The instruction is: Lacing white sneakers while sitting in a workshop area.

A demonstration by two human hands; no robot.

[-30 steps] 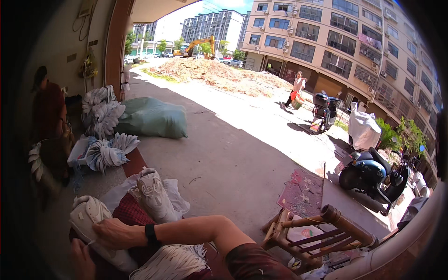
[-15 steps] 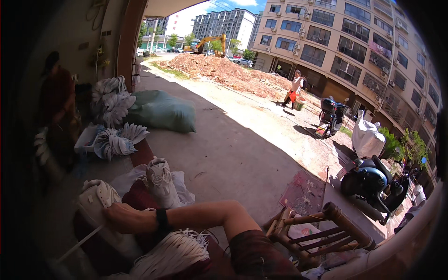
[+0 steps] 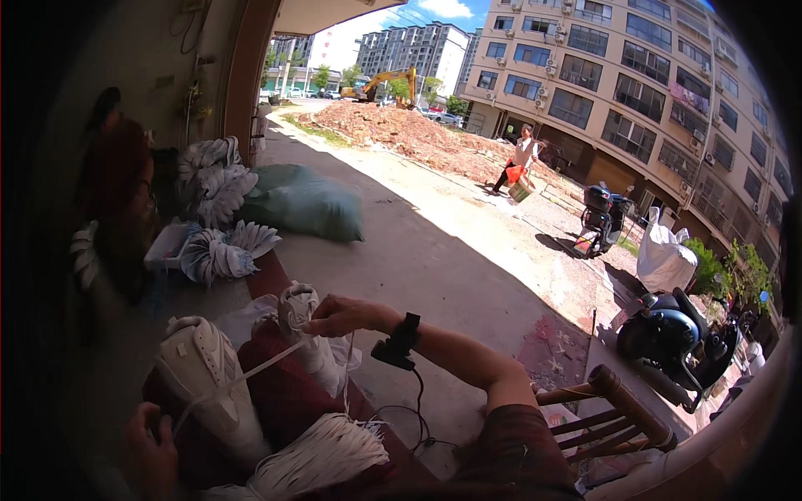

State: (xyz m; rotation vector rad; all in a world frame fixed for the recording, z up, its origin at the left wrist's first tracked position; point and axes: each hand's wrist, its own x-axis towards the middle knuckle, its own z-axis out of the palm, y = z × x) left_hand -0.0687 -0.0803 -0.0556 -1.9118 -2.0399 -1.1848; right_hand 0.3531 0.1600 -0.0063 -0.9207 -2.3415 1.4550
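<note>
Left hand (image 3: pixel 150 451) dim, fingers' grip unclear.

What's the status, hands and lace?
Right hand pinching white lace. Left hand low beside white shoe. Lace bundle below, nothing blocking.

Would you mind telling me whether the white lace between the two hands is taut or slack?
Taut: the white lace runs in a straight line from the right hand down to the left hand.

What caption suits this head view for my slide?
Right hand pulls a white lace taut from a white shoe toward the left hand, beside a lace bundle.
</note>
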